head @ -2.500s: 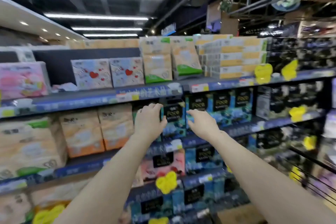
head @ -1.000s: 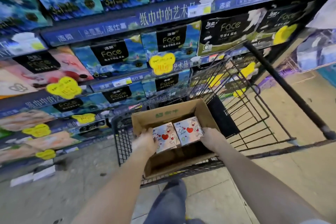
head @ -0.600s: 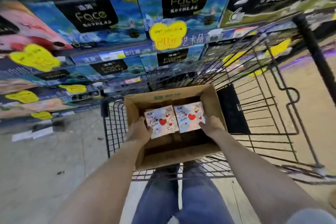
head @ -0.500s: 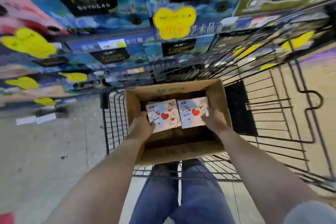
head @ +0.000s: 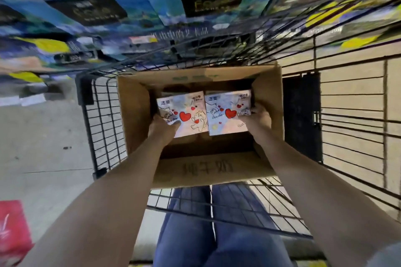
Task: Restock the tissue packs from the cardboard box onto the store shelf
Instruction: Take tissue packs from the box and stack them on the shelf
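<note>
This is a shop aisle. Store shelves [head: 130, 34] packed with blue printed tissue packages carry price labels [head: 142, 39] and yellow promotional tags [head: 50, 44] along their edges. A black wire shopping cart [head: 102, 123] stands just before them on a pale tiled floor [head: 43, 147].

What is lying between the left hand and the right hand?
In the head view, two tissue packs lie side by side between the left hand and right hand.
</note>
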The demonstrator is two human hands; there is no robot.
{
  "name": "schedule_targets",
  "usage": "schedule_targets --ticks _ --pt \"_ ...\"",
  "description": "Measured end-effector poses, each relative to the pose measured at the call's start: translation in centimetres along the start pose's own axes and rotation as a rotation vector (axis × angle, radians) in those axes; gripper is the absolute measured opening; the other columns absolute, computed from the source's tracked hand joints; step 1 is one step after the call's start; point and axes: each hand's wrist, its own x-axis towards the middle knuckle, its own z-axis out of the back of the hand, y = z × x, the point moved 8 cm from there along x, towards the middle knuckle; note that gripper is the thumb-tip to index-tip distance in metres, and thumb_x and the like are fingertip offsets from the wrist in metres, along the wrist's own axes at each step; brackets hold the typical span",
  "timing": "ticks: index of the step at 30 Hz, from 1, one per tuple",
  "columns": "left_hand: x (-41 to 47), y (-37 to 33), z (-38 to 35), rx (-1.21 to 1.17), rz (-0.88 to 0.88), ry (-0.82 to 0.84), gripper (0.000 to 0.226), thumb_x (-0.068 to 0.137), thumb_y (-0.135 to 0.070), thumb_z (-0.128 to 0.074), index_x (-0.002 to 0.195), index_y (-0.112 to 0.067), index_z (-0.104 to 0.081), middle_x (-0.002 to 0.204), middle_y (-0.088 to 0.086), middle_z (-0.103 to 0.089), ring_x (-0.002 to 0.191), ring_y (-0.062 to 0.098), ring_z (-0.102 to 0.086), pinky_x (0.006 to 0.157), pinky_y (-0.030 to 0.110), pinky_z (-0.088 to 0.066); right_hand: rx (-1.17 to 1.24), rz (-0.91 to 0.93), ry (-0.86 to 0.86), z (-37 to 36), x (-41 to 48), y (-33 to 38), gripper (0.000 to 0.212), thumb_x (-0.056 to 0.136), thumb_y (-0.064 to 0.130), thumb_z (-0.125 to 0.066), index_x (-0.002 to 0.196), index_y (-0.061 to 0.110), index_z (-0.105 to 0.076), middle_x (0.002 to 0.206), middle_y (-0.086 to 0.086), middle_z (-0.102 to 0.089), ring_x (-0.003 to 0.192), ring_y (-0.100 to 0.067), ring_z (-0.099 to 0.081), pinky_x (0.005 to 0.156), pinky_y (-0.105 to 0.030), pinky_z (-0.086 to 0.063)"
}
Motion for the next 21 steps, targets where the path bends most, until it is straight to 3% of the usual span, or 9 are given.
schedule_targets --ticks 4,6,8,13,18,21 --pt "1.6 0.8 0.0 -0.025 0.054 -0.017 0.08 0.085 -0.059 -0.074 0.141 -0.007 -0.05 0.138 0.017 -0.058 0.122 0.037 -0.058 0.097 0.04 -0.053 0.066 -0.036 0.109 -0.6 0.5 -0.1 0.059 0.071 0.017 -0.087 0.126 0.015 -0.066 0.112 -0.004 -0.074 0.099 -0.024 -0.072 0.087 -0.04 -0.061" --pt "1.5 1.2 0.6 -0.106 0.087 -0.046 0.072 0.084 -0.05 -0.079 0.137 -0.011 -0.05 0.135 0.014 -0.06 0.118 0.035 -0.061 0.095 0.045 -0.056 0.032 -0.035 0.14 -1.2 1.4 -0.6 0.068 0.055 0.025 -0.087 0.119 0.017 -0.069 0.115 -0.008 -0.073 0.098 -0.027 -0.073 0.082 -0.045 -0.064" --pt "1.0 1.2 1.0 -0.196 0.093 -0.066 0.059 0.088 -0.032 -0.08 0.135 -0.011 -0.051 0.133 0.01 -0.062 0.117 0.035 -0.062 0.088 0.04 -0.054 0.022 -0.021 0.165 -2.4 3.4 -2.1 0.076 0.046 0.032 -0.084 0.12 0.022 -0.068 0.124 -0.009 -0.067 0.104 -0.029 -0.07 0.079 -0.045 -0.065" --pt "0.0 1.3 1.2 -0.343 0.107 -0.094 0.053 0.087 -0.017 -0.08 0.128 -0.011 -0.048 0.129 0.01 -0.064 0.109 0.032 -0.063 0.085 0.041 -0.055 0.056 0.038 0.072 -1.2 -0.1 0.4 0.063 0.071 0.021 -0.087 0.123 0.027 -0.053 0.125 0.0 -0.052 0.118 -0.029 -0.058 0.094 -0.05 -0.057" --pt "-0.9 2.6 1.5 -0.453 0.109 -0.088 0.066 0.081 -0.02 -0.088 0.132 -0.013 -0.047 0.129 0.01 -0.065 0.111 0.03 -0.066 0.089 0.042 -0.058 0.311 -0.048 0.076 -1.0 0.3 0.8 0.067 0.078 0.009 -0.084 0.135 0.022 -0.052 0.122 -0.008 -0.067 0.097 -0.028 -0.073 0.077 -0.042 -0.064" --pt "-1.7 2.7 1.2 -0.498 0.077 -0.078 0.076 0.08 -0.018 -0.089 0.142 -0.018 -0.045 0.133 0.006 -0.066 0.116 0.028 -0.068 0.081 0.035 -0.058 0.36 -0.035 0.07 -0.1 0.8 1.2 0.069 0.079 0.003 -0.084 0.138 0.021 -0.053 0.12 -0.004 -0.068 0.104 -0.028 -0.071 0.085 -0.045 -0.062"
